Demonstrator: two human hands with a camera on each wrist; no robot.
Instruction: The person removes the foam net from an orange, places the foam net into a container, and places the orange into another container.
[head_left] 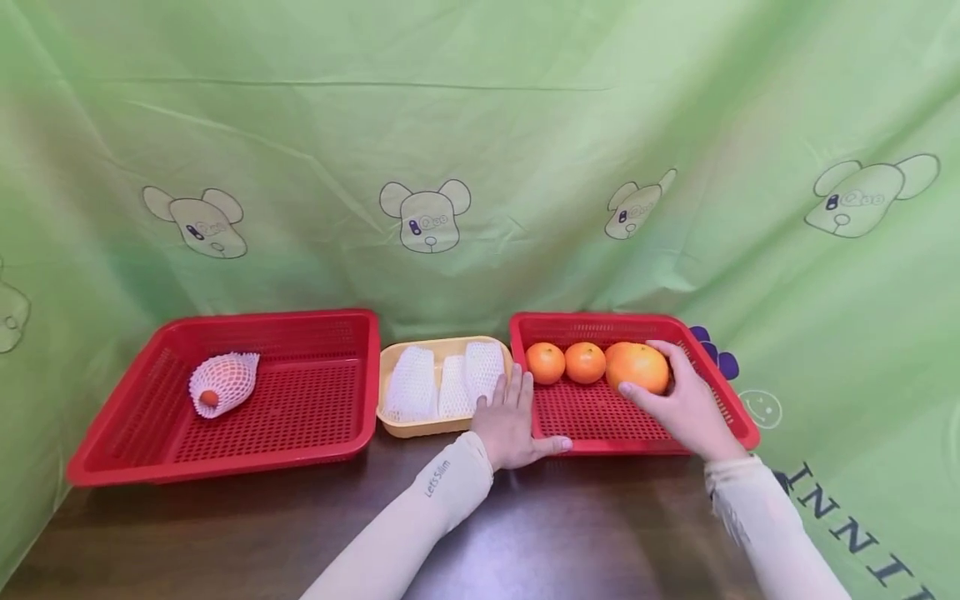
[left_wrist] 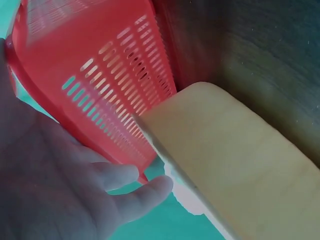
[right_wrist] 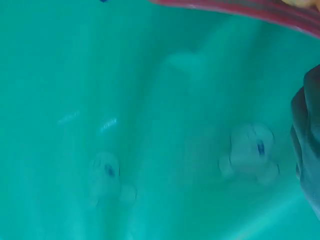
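My right hand (head_left: 693, 408) grips a large orange (head_left: 636, 368) between thumb and fingers, at the right side of the right red basket (head_left: 600, 444). Two smaller oranges, a middle one (head_left: 585, 362) and a left one (head_left: 545, 363), sit beside it in a row. With fingers spread, my left hand (head_left: 510, 423) lies over the basket's near left corner, its fingertips by the yellow tray (head_left: 420, 429). White foam net sleeves (head_left: 412, 383) lie in that tray. In the left wrist view, the fingers (left_wrist: 145, 197) are extended beside the tray's side and the basket wall.
A left red basket (head_left: 292, 457) holds one orange-red fruit in a foam net (head_left: 223, 383). All the containers stand on a dark brown table (head_left: 247, 533), against a green curtain (head_left: 510, 108) with printed bear heads. The right wrist view shows mostly curtain.
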